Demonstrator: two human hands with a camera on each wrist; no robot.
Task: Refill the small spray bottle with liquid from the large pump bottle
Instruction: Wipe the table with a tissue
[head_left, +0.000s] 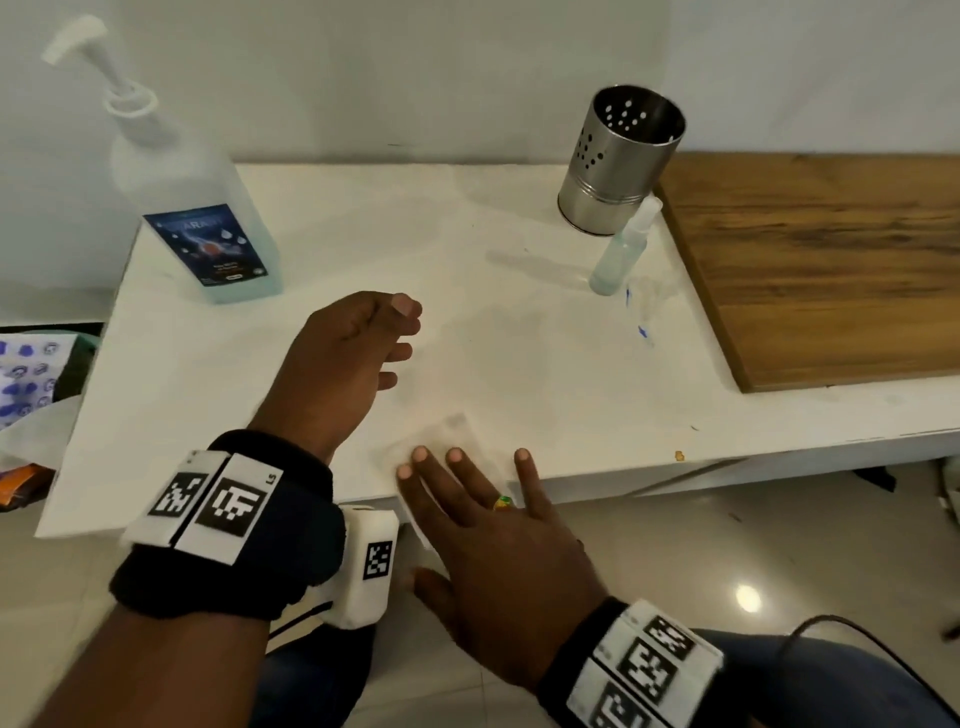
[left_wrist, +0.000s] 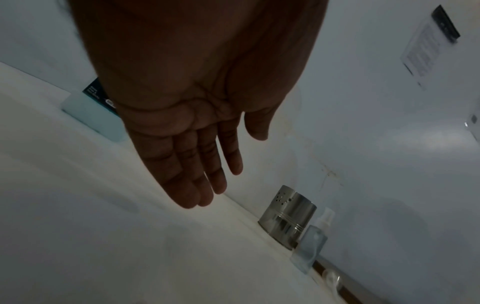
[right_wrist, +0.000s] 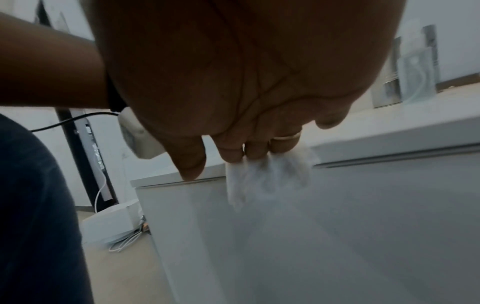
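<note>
The large pump bottle, with clear bluish liquid and a blue label, stands at the table's far left. On the right the small spray bottle stands against a steel perforated cup. My left hand hovers over the middle of the table with relaxed fingers, holding nothing; in the left wrist view its palm hides most of the pump bottle. My right hand lies flat at the table's front edge, its straight fingers pressing a white tissue. The tissue hangs partly over that edge.
A wooden board covers the table's right side, next to the cup and spray bottle. Small blue marks lie in front of the spray bottle. A patterned bag sits off the table's left edge. A wall runs behind the table.
</note>
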